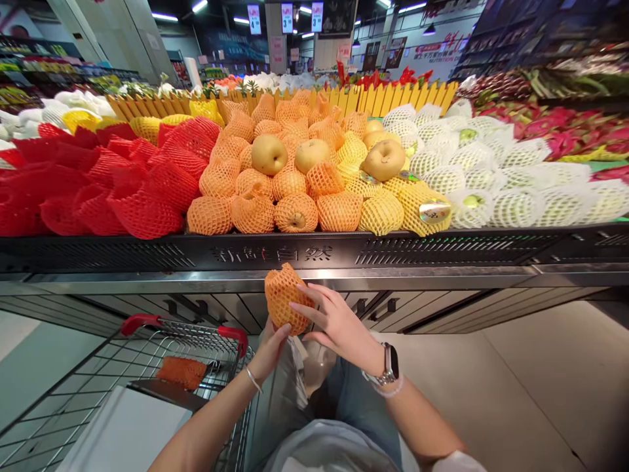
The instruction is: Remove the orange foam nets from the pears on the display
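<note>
An orange foam net sleeve with fruit inside point(284, 296) is held up in front of the display's black front edge point(314, 252). My left hand point(271, 346) grips it from below with fingers curled. My right hand point(330, 321), with a watch on the wrist, rests its fingers against the sleeve's right side. Below the hands hangs a clear plastic bag point(305, 367). On the display above lie three bare yellow pears point(269, 154) among many orange-netted point(296, 212) and yellow-netted fruits point(382, 213).
Red netted fruit point(128, 190) fills the display's left, white netted fruit point(496, 183) the right, dragon fruit point(565, 131) farther right. A wire shopping cart point(162, 373) with a red handle stands at my lower left, an orange net point(181, 370) lying in it. Tiled floor lies at right.
</note>
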A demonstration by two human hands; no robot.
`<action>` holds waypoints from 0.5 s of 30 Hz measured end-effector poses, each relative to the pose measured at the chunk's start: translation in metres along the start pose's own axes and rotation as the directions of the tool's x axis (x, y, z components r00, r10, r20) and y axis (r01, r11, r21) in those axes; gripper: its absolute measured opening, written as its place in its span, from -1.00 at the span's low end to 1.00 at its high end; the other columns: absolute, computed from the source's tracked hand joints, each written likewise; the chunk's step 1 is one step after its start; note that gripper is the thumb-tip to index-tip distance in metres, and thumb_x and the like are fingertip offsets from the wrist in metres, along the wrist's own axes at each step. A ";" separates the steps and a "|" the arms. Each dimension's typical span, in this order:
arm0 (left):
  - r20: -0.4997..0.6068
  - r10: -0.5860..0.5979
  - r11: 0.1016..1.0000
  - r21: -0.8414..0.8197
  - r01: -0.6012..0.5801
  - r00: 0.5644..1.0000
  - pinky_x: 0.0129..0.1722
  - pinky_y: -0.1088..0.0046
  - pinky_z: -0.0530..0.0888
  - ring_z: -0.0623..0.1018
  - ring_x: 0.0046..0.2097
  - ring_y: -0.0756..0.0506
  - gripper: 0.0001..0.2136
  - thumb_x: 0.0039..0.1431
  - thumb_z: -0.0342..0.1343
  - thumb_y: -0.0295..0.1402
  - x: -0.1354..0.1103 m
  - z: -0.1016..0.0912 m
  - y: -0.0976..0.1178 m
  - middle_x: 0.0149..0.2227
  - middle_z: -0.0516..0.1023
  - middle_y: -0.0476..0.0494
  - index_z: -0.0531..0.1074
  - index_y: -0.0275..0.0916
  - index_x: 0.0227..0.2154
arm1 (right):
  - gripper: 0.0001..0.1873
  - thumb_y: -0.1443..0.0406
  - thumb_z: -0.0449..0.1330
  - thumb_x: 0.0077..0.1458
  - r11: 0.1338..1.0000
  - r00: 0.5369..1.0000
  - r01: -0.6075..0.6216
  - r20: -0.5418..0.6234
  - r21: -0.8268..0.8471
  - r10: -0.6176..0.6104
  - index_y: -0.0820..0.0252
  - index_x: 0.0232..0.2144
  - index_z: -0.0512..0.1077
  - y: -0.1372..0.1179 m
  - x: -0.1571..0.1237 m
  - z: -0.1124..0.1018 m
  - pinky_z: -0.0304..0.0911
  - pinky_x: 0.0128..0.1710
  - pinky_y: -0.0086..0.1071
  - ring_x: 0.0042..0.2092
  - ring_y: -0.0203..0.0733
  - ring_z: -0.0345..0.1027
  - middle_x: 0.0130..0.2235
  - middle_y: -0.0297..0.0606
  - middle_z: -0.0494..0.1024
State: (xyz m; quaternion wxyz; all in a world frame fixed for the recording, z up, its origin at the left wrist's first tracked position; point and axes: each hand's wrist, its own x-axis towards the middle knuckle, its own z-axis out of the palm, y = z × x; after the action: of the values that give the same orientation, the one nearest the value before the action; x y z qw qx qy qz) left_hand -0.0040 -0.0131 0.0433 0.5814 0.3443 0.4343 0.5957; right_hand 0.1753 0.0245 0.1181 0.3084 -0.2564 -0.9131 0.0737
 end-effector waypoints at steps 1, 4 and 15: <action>0.006 0.000 1.000 0.001 0.000 1.000 0.18 0.14 0.28 0.37 0.15 -0.26 -0.32 -0.14 0.25 -0.07 0.000 0.000 0.000 0.08 0.42 -0.25 0.29 -0.18 0.09 | -0.29 0.25 0.26 0.09 0.996 0.998 0.043 0.043 -0.074 -0.040 0.05 0.25 0.11 0.001 0.005 -0.003 0.12 0.18 0.00 0.27 0.04 -0.01 0.27 -0.07 0.15; 0.033 -0.020 0.999 0.031 0.019 0.999 0.21 0.15 0.26 0.38 0.14 -0.24 -0.35 -0.13 0.24 -0.10 -0.002 -0.002 -0.001 0.04 0.45 -0.22 0.31 -0.17 0.07 | -0.25 0.24 0.25 0.10 0.962 0.985 0.141 0.133 -0.233 -0.112 0.17 0.27 0.08 0.003 0.015 -0.005 0.17 0.13 -0.01 0.23 0.09 0.07 0.25 0.03 0.18; 0.049 0.008 0.985 0.174 -0.016 0.999 0.20 0.05 0.26 0.27 0.22 -0.37 -0.02 -0.34 0.28 0.19 -0.005 -0.010 -0.007 0.17 0.31 -0.32 0.19 -0.16 0.18 | -0.46 0.24 0.09 0.17 0.928 0.938 0.330 0.172 -0.172 -0.302 0.40 0.14 0.18 0.019 0.022 -0.007 0.15 0.13 -0.08 0.16 0.01 0.20 0.03 0.06 0.42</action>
State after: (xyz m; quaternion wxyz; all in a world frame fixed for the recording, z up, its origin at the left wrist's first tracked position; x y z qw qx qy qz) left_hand -0.0102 -0.0193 0.0333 0.5557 0.4106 0.4685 0.5505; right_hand 0.1727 0.0516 0.1295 0.2234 -0.1293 -0.9648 -0.0501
